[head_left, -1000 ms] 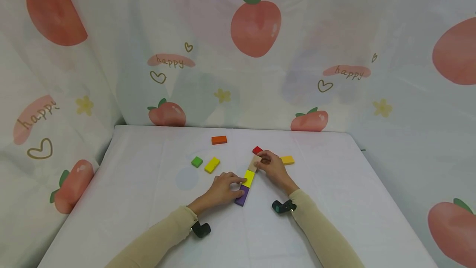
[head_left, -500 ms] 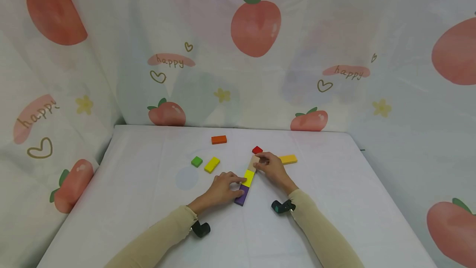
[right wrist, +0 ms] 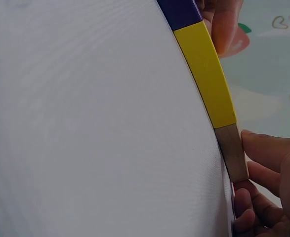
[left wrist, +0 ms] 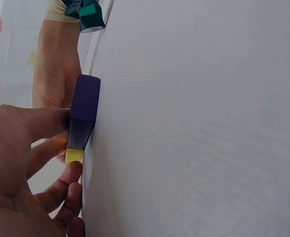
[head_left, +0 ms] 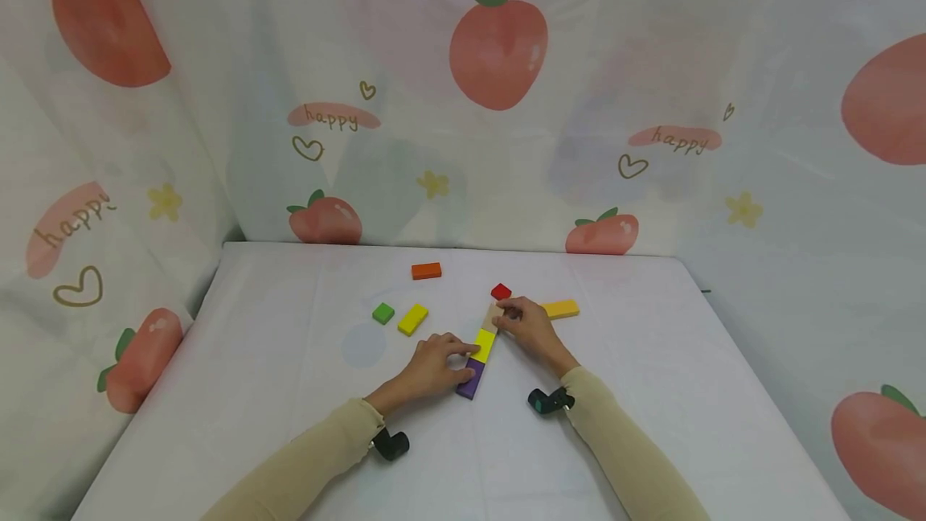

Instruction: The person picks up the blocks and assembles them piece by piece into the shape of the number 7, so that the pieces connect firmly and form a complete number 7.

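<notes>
Angled in from the lower left, a beige sleeve (head_left: 297, 457), with a black wrist camera (head_left: 391, 445) beside the cuff. Farther up the white tabletop (head_left: 282, 336), a green block (head_left: 383, 313), near it a loose yellow block (head_left: 413, 320) set at a slant, and beyond both an orange block (head_left: 426, 271). Nearer, the left hand (head_left: 427, 368), back upward, not closed round anything: thumb against the side of the purple block (left wrist: 85, 98), index finger stretched to the middle yellow block (right wrist: 206, 74), remaining fingers loosely bent. Centred on the tabletop, a slanting row laid end to end: purple nearest, then yellow, then a bare-wood block (right wrist: 232, 150) at the far end. Just beyond the wood, a small red block (head_left: 501, 292); contact between the two impossible to tell. At the row's right, the right hand (head_left: 534, 334), pinching the bare-wood block with thumb and curled fingers. Partly hidden behind that hand, an amber block (head_left: 562, 309). Lower down, a second wrist camera (head_left: 551, 400) and a second beige sleeve (head_left: 629, 449), slanting toward the bottom edge.
</notes>
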A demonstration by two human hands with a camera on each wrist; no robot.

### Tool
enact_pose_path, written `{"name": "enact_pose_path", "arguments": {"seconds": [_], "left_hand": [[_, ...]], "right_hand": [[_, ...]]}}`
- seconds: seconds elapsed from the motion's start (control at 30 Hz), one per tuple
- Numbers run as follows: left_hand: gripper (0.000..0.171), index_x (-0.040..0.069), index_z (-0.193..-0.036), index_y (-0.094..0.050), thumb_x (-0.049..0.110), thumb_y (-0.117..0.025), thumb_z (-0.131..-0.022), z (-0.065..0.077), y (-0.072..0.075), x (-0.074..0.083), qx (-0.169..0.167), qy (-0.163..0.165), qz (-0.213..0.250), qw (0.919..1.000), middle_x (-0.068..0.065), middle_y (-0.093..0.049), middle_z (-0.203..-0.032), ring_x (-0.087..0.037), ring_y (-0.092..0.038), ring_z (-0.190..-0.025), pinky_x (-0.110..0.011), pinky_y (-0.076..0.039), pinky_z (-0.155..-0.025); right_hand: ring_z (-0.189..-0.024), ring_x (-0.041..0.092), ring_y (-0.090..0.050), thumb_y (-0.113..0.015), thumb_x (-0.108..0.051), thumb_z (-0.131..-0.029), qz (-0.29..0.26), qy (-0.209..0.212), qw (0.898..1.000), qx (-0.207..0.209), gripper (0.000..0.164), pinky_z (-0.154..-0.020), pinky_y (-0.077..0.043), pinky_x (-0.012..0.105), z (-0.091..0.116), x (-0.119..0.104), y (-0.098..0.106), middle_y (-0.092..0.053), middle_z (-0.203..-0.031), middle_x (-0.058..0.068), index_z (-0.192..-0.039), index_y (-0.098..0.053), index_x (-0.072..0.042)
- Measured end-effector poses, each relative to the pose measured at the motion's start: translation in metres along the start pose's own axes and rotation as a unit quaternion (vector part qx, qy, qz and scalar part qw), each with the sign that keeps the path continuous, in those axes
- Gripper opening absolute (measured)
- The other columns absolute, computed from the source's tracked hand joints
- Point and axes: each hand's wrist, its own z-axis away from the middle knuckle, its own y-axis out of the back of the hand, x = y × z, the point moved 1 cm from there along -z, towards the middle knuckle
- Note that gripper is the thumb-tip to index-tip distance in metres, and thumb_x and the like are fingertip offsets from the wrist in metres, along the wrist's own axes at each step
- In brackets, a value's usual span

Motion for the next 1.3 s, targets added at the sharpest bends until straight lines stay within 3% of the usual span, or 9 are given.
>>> {"name": "enact_pose_path", "arguments": {"seconds": [0.57, 0.93, 1.3], "left_hand": [[0.041, 0.027, -0.127, -0.067, 0.037, -0.073, -0.087, 0.001, 0.0, 0.003, 0.0, 0.008, 0.0, 1.0, 0.002, -0.063, -0.116, -0.019, -0.051, -0.109, -0.039, -0.036, -0.092], [0.042, 0.029, -0.125, -0.068, 0.039, -0.075, -0.085, 0.004, -0.001, 0.007, -0.002, 0.024, -0.014, 0.9996, 0.003, -0.063, -0.117, -0.019, -0.052, -0.113, -0.038, -0.037, -0.094], [0.04, 0.028, -0.124, -0.069, 0.039, -0.075, -0.086, 0.011, 0.002, 0.011, -0.003, 0.02, -0.035, 0.9992, 0.001, -0.062, -0.12, -0.021, -0.052, -0.113, -0.04, -0.037, -0.094]], "right_hand": [[-0.094, 0.021, -0.054, -0.071, -0.028, -0.09, 0.017, -0.005, 1.0, -0.016, 0.035, -0.085, -0.046, 0.032, 0.001, 0.0, 0.002, -0.062, -0.104, 0.006, -0.122, -0.068, -0.013], [-0.096, 0.021, -0.053, -0.072, -0.03, -0.089, 0.025, -0.003, 0.999, -0.028, 0.036, -0.086, -0.047, 0.034, 0.003, 0.001, 0.001, -0.062, -0.104, 0.004, -0.122, -0.068, -0.015], [-0.096, 0.021, -0.053, -0.074, -0.031, -0.088, 0.033, -0.01, 0.999, -0.027, 0.037, -0.087, -0.047, 0.035, 0.01, -0.004, -0.001, -0.063, -0.105, 0.003, -0.122, -0.069, -0.018]]}}
